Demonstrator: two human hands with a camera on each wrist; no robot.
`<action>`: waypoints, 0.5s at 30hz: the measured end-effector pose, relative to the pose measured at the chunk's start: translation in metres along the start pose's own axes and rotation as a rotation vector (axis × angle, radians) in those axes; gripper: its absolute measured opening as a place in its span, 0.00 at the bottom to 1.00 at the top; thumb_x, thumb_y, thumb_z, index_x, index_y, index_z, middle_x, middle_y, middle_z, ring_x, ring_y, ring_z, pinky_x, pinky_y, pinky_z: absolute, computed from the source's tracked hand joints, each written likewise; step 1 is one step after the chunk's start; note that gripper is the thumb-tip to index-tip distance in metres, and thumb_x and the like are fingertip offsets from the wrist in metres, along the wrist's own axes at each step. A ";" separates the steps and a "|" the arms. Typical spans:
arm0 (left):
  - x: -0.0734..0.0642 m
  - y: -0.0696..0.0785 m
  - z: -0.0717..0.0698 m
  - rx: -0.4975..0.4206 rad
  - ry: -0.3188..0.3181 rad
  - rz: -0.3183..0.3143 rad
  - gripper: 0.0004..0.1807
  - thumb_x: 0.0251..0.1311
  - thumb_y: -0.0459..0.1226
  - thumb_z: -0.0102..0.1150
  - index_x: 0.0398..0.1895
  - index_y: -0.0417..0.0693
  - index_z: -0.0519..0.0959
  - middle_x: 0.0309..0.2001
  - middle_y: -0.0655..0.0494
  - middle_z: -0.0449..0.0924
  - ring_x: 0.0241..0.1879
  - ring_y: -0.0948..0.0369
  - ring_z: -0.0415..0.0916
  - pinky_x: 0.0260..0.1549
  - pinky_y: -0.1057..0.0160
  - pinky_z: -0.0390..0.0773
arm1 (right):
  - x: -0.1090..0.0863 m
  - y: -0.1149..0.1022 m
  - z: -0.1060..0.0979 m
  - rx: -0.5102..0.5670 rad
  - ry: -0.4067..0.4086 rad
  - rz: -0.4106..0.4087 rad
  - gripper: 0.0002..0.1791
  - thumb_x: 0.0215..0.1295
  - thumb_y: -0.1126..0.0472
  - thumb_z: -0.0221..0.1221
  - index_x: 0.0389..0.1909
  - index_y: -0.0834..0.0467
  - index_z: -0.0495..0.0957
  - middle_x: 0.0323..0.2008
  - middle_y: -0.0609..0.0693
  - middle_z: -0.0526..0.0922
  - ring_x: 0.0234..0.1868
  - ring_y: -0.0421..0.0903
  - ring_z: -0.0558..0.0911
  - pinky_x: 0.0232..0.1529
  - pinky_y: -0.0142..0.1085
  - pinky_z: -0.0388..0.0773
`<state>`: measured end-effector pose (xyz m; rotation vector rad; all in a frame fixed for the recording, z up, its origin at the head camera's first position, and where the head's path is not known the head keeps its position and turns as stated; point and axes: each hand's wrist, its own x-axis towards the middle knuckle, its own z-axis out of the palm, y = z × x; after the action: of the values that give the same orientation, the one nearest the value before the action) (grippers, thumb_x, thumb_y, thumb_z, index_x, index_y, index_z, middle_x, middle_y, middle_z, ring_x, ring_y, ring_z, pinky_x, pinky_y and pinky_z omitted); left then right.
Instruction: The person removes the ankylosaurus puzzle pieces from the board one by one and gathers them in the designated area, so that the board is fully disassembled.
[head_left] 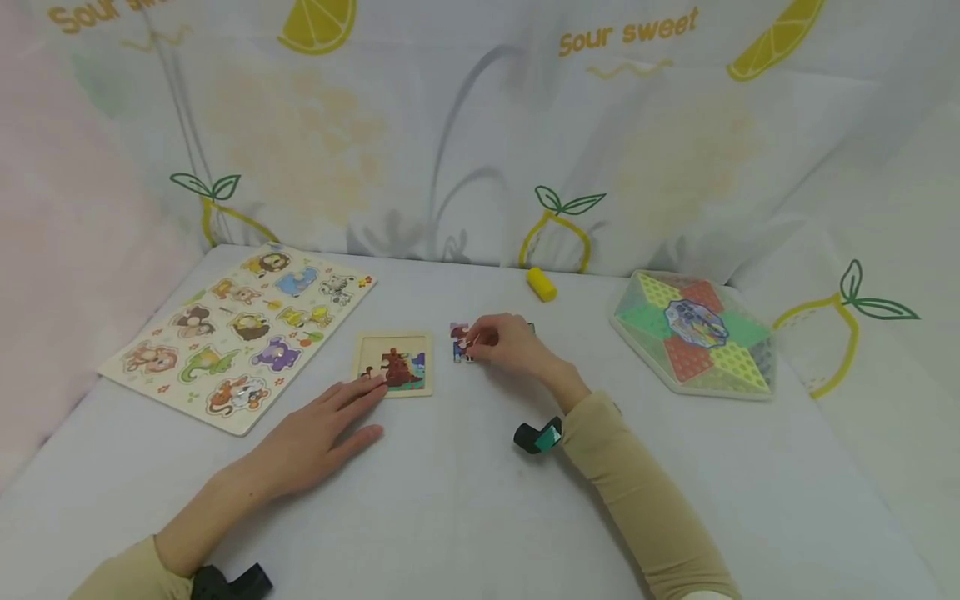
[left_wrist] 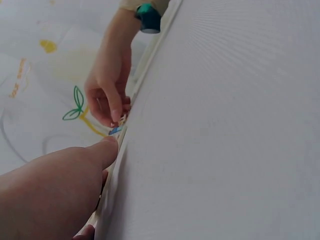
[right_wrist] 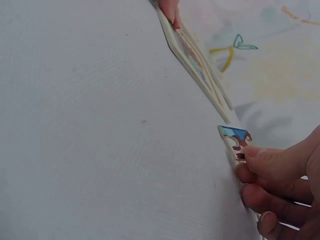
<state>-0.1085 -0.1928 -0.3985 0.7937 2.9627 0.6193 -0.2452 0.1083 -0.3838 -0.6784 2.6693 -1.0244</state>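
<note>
A small wooden puzzle tray [head_left: 430, 350] lies on the table, partly filled with joined brown, blue and green pieces. My left hand [head_left: 322, 437] rests its straight fingertips on the tray's lower left part, hiding that corner. Just right of the tray, my right hand [head_left: 510, 346] pinches a jigsaw puzzle piece [right_wrist: 234, 134] between thumb and fingers. That piece has blue and brown print and pale wooden edges, low over the white cloth. The left wrist view shows the left hand [left_wrist: 55, 185] in front, with the right hand [left_wrist: 112, 82] beyond it.
An animal puzzle board [head_left: 243, 333] lies at the left. A hexagonal board with coloured triangles [head_left: 697, 333] lies at the right. A yellow cylinder [head_left: 541, 284] is near the back edge. Black wrist mounts [head_left: 536, 437] sit by the sleeves. A lemon-print cloth hangs behind.
</note>
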 end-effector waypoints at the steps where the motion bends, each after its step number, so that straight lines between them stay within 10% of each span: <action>1: 0.000 0.000 0.000 0.000 -0.001 0.000 0.32 0.74 0.55 0.48 0.76 0.53 0.64 0.76 0.55 0.59 0.73 0.42 0.58 0.65 0.38 0.67 | 0.000 0.000 0.001 -0.009 0.001 -0.002 0.06 0.66 0.60 0.65 0.41 0.55 0.83 0.34 0.47 0.83 0.37 0.45 0.76 0.39 0.31 0.74; 15: 0.001 -0.001 0.001 0.000 -0.006 0.007 0.32 0.74 0.54 0.49 0.76 0.51 0.64 0.77 0.54 0.58 0.74 0.43 0.58 0.66 0.39 0.68 | 0.000 -0.004 0.011 -0.119 0.030 -0.031 0.09 0.66 0.59 0.66 0.43 0.57 0.81 0.35 0.48 0.81 0.37 0.45 0.75 0.39 0.31 0.73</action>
<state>-0.1100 -0.1927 -0.4000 0.8055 2.9558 0.6158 -0.2402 0.0993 -0.3890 -0.7355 2.7718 -0.8959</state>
